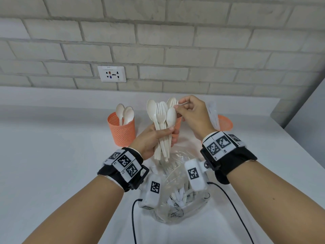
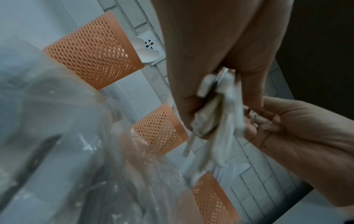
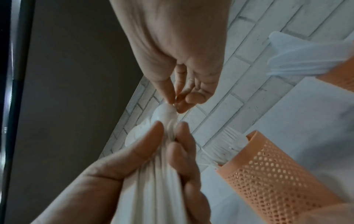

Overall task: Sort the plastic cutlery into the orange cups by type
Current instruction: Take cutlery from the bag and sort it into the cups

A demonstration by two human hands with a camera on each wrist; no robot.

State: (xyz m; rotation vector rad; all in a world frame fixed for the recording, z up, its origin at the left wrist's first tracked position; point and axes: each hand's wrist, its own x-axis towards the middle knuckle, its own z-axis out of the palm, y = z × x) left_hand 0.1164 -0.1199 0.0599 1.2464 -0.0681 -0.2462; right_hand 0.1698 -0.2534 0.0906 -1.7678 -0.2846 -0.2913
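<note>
Head view, left hand (image 1: 151,138): fingers curled round the handles of a cutlery bundle (image 1: 162,118) of white spoons and forks, held upright above the tabletop (image 1: 52,155).
Head view, right hand (image 1: 192,113): thumb and fingertips pinch one piece at the bundle's top.
Head view, cups: left orange cup (image 1: 121,132) holds spoons; right orange cup (image 1: 224,122) holds clear pieces; middle cup mostly hidden behind the bundle.
Head view, plastic bag (image 1: 177,192): lies below the wrists, more cutlery inside.
Left wrist view: three orange cups stand in a row beside the bag; bundle blurred.
Right wrist view: right fingers (image 3: 168,91) pressed together on a spoon bowl; forks stand in the near cup (image 3: 272,171).
</note>
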